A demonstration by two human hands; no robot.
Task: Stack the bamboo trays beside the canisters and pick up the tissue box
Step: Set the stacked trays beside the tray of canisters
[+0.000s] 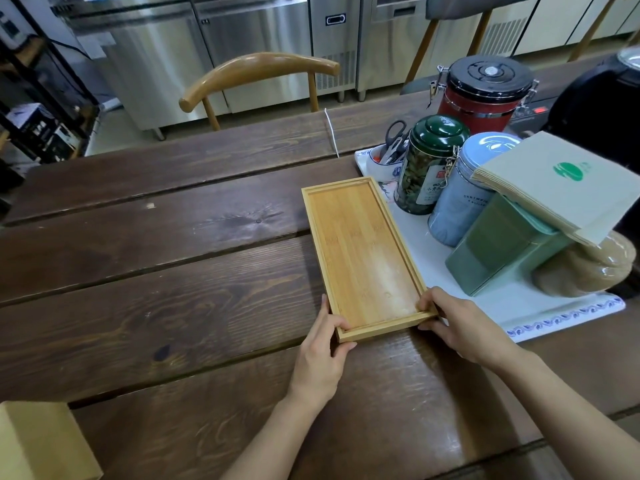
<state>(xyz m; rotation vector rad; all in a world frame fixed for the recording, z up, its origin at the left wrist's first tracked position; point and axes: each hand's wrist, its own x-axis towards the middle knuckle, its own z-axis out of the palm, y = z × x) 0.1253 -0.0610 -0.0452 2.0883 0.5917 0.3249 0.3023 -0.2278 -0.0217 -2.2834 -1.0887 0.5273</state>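
A long bamboo tray (360,251) lies on the dark wooden table, right beside the white tray (540,317) that carries the canisters. My left hand (323,355) grips the bamboo tray's near left corner, and my right hand (457,327) grips its near right corner. I cannot tell whether another tray lies under it. On the white tray stand a dark green canister (427,164), a pale blue canister (464,192), and a red one with a black lid (481,91). A pale wooden box (38,441), possibly the tissue box, sits at the near left edge.
A green square tin (502,247) bears a stack of paper napkins (568,185). A cup with scissors (388,157) stands at the white tray's far end. A black appliance (599,109) is at far right. A wooden chair (256,74) stands behind the table.
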